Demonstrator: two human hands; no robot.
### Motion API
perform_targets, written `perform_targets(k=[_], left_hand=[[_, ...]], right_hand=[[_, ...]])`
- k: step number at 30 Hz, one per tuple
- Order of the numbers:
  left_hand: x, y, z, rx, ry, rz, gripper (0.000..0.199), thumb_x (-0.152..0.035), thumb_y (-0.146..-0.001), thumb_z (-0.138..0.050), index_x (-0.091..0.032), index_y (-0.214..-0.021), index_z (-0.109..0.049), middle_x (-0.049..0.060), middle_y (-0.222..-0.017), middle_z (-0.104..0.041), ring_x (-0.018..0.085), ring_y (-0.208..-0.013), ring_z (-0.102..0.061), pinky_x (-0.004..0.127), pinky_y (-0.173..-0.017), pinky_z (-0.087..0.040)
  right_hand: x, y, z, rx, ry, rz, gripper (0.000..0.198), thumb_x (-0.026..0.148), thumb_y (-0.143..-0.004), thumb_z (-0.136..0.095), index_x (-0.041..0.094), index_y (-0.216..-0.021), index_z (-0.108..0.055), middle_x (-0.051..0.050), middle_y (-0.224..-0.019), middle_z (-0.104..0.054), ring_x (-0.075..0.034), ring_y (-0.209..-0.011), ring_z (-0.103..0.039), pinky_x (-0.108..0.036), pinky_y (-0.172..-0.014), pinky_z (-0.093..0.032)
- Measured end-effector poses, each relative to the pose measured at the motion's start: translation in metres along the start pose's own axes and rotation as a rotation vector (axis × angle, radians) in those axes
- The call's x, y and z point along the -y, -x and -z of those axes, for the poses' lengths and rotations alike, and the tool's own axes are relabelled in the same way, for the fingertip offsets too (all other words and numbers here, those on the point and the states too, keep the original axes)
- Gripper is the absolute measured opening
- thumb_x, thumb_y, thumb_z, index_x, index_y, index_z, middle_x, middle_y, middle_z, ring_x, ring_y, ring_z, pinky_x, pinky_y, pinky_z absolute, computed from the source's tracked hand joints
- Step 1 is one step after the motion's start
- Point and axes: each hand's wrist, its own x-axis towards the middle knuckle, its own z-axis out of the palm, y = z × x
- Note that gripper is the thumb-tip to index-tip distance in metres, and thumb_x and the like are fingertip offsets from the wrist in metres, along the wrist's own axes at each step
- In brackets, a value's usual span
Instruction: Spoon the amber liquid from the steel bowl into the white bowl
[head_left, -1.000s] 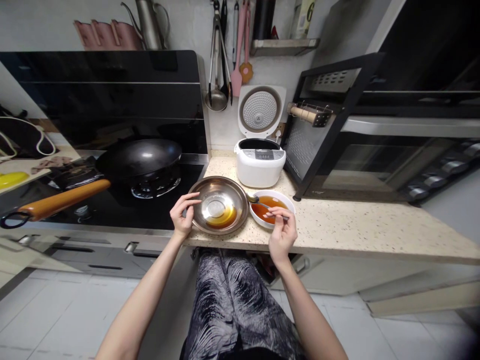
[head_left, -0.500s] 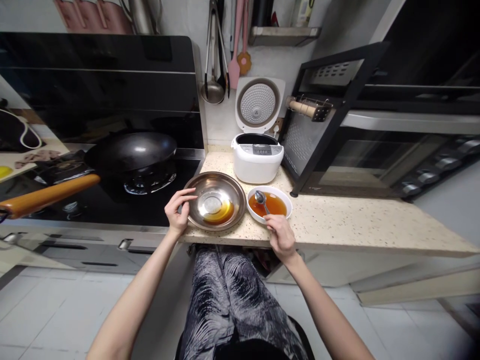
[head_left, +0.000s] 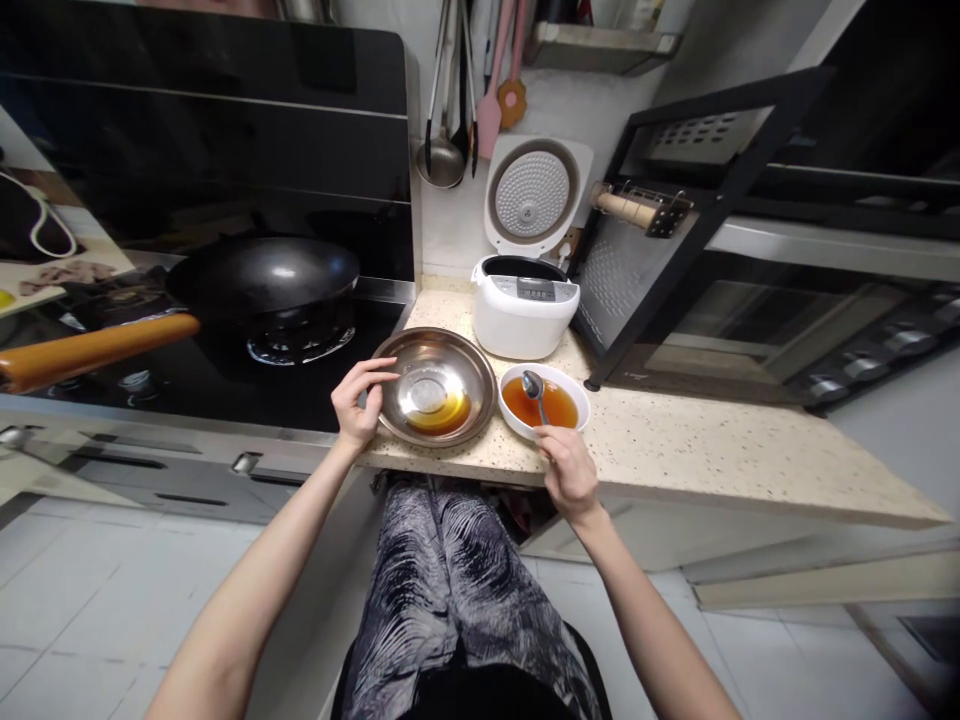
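Observation:
My left hand (head_left: 358, 402) holds the left rim of a shallow stainless steel bowl (head_left: 480, 360), its fingers reaching over the edge and its thumb by the rim. A small pool of amber-brown liquid (head_left: 442, 412) lies in the bottom of that bowl. With my right hand (head_left: 570, 470) I grip the handle of a metal spoon (head_left: 533, 386). The spoon's head is at a white bowl (head_left: 586, 412) filled with reddish-brown liquid (head_left: 559, 402); whether it touches the liquid I cannot tell. The two bowls stand side by side on the speckled counter (head_left: 690, 450).
A white rice cooker (head_left: 525, 315) with its lid up stands behind the bowls. On the left, a black wok (head_left: 262, 275) sits on the stove, its wooden handle (head_left: 97, 350) pointing toward me. An oven (head_left: 750, 330) in a black rack is at the right. Utensils (head_left: 442, 160) hang on the wall.
The view has shifted a little, so the whole scene sits differently. The spoon's head has moved slightly right over the white bowl. My left hand stays on the steel bowl's rim.

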Motion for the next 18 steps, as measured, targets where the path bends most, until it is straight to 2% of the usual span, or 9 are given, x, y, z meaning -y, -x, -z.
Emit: perform_targets(k=[3, 6, 11, 18], left_hand=[[0.0, 0.0, 0.0, -0.005, 0.011, -0.013, 0.028, -0.031, -0.098, -0.055, -0.02, -0.091, -0.079, 0.01, -0.112, -0.08, 0.026, -0.102, -0.074, 0.043, -0.091, -0.059], [0.0, 0.0, 0.0, -0.006, 0.016, -0.016, 0.027, -0.031, -0.098, -0.056, -0.02, -0.092, -0.079, 0.009, -0.113, -0.08, 0.026, -0.102, -0.074, 0.042, -0.091, -0.059], [0.0, 0.001, 0.0, -0.004, 0.032, -0.03, 0.025, -0.03, -0.098, -0.056, -0.02, -0.094, -0.08, 0.009, -0.114, -0.079, 0.025, -0.103, -0.074, 0.042, -0.091, -0.058], [-0.002, 0.001, -0.001, -0.023, 0.027, -0.057, 0.024, -0.029, -0.098, -0.057, -0.021, -0.093, -0.079, 0.009, -0.114, -0.079, 0.025, -0.102, -0.074, 0.042, -0.089, -0.059]], right_hand=[[0.018, -0.008, -0.011, -0.21, -0.071, -0.159, 0.025, 0.01, -0.101, -0.051, 0.025, -0.112, -0.067, -0.008, -0.098, -0.075, -0.023, -0.09, -0.073, -0.041, -0.075, -0.063], [0.037, -0.013, -0.027, -0.309, -0.185, -0.322, 0.019, 0.014, -0.103, -0.05, 0.025, -0.107, -0.066, -0.005, -0.096, -0.073, -0.021, -0.088, -0.072, -0.04, -0.076, -0.062], [0.057, -0.013, -0.049, -0.271, -0.32, -0.491, 0.019, 0.016, -0.106, -0.048, 0.024, -0.098, -0.064, -0.003, -0.093, -0.072, -0.018, -0.088, -0.07, -0.035, -0.082, -0.059], [0.065, -0.009, -0.06, -0.197, -0.387, -0.589, 0.02, 0.021, -0.107, -0.048, 0.023, -0.093, -0.063, -0.003, -0.09, -0.071, -0.018, -0.089, -0.07, -0.034, -0.083, -0.056]])
